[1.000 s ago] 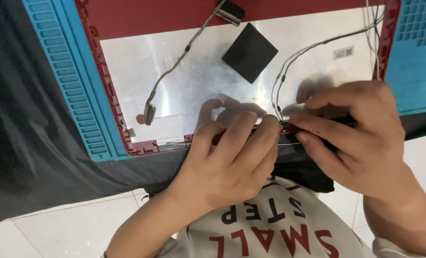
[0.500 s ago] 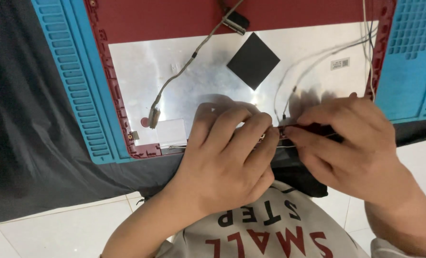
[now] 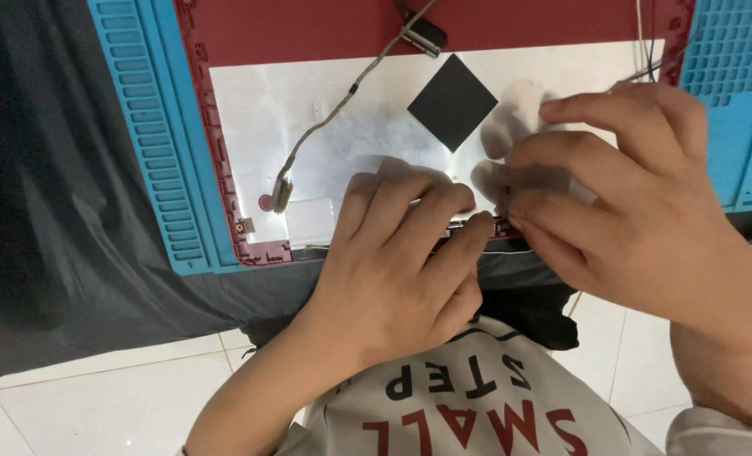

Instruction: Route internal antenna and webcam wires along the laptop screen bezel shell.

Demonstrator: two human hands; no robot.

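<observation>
A red laptop lid cover (image 3: 224, 127) lies open-side up, lined with silver foil (image 3: 351, 127) that carries a black square patch (image 3: 454, 101). A thin grey cable (image 3: 325, 127) runs across the foil to a small connector (image 3: 281, 194). My left hand (image 3: 393, 270) lies over the cover's near rim, fingers curled and pressing on it. My right hand (image 3: 629, 194) is just to its right, thumb and fingers pinched on a small dark part (image 3: 506, 203) at the same rim. The rim under both hands is hidden.
The cover rests on a blue ridged work mat (image 3: 152, 143), whose far right section (image 3: 730, 76) has small compartments. Black cloth (image 3: 55, 211) drapes the table's left and front. Thin wires (image 3: 642, 34) run at the top right. White floor tiles (image 3: 97, 397) lie below.
My right hand has lifted its fingers higher over the foil while still pinching at the rim. My left hand has stayed on the near rim. The view has shifted slightly.
</observation>
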